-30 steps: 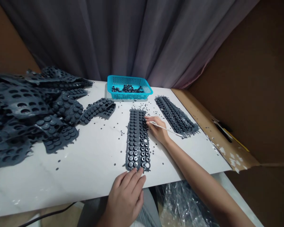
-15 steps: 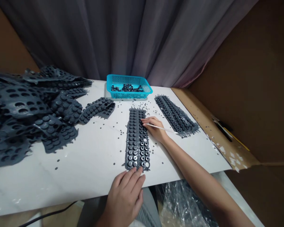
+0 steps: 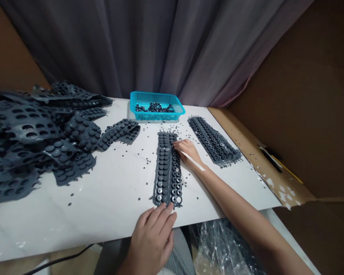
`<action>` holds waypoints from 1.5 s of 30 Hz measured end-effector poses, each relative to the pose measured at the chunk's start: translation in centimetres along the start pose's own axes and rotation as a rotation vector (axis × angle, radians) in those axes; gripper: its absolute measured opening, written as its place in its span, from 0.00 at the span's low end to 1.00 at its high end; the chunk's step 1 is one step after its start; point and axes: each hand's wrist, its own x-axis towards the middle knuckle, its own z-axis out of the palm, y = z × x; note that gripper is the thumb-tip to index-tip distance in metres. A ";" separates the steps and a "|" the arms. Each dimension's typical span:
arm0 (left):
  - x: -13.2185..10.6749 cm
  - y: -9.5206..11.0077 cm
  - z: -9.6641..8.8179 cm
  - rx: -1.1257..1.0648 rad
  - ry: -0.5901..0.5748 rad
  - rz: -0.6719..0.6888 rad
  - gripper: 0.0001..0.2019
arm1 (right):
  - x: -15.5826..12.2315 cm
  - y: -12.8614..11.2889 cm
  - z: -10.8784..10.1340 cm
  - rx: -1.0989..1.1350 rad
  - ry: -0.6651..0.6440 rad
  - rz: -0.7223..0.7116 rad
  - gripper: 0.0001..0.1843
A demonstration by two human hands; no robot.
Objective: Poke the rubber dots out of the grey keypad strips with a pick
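A grey rubber sheet (image 3: 163, 164) of round, cup-like parts in rows lies lengthwise in front of me. At its near end, my left hand (image 3: 154, 227) rests with fingers stretched out, the fingertips touching the sheet's edge. My right hand (image 3: 189, 152) is over the right-hand row, towards the far end, its fingers pinched on a thin white stick (image 3: 192, 160). The stick slants back across the hand towards the wrist; its working tip is hidden by the fingers. Along the right row the parts show centre holes, and white shows through a couple of gaps.
Behind the sheet stands a blue plastic basket (image 3: 157, 116) with small dark parts inside. A second rubber sheet (image 3: 213, 141) lies to the right, and a heap of sheets (image 3: 40, 130) fills the left. Small dark discs are scattered about. Pens (image 3: 278, 160) lie on cardboard at right.
The white stick has swung, its rear end now nearer my right wrist and lower. My right hand has shifted slightly along the row. My left hand stays at the near edge.
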 end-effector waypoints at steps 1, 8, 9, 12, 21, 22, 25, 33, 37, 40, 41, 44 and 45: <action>0.0 0.0 0.0 -0.004 0.004 -0.002 0.13 | 0.1 0.2 -0.1 0.002 0.020 0.013 0.11; 0.2 0.0 -0.1 -0.021 0.012 0.002 0.13 | 1.0 0.7 -1.0 0.084 0.243 0.153 0.09; 0.2 0.0 -0.1 -0.018 0.013 0.002 0.13 | 1.0 0.5 -1.0 0.140 0.257 0.170 0.08; 0.1 -0.1 0.0 -0.011 0.019 0.002 0.13 | 0.7 -0.3 -0.8 0.369 0.227 0.203 0.09; 0.3 0.0 0.0 -0.016 0.021 -0.010 0.12 | -0.1 -0.5 -0.4 0.470 0.163 0.300 0.11; 0.3 0.0 0.0 -0.018 0.021 -0.010 0.12 | 0.0 -0.5 -0.4 0.467 0.162 0.300 0.12; 0.3 0.0 0.0 -0.013 0.013 -0.006 0.13 | 0.0 -0.5 -0.5 0.451 0.143 0.251 0.11; 0.0 0.0 0.2 -0.025 0.015 -0.019 0.13 | -0.1 -0.7 -0.4 0.426 0.171 0.191 0.08; 0.0 0.0 0.2 -0.023 0.028 -0.013 0.13 | 0.0 -0.3 -0.1 0.330 0.148 0.145 0.05; 0.1 0.0 0.1 -0.020 0.039 -0.013 0.12 | 0.4 0.2 -0.1 0.202 0.072 0.083 0.06; 0.2 0.1 0.1 -0.019 0.040 -0.015 0.12 | 0.6 0.3 -0.1 0.163 0.036 0.055 0.07; 0.2 0.0 0.1 -0.013 0.044 -0.013 0.12 | 1.1 1.0 -0.4 0.078 -0.042 -0.019 0.10; 0.2 0.0 0.1 -0.012 0.043 -0.012 0.12 | 1.2 1.3 -0.5 0.060 -0.043 -0.025 0.11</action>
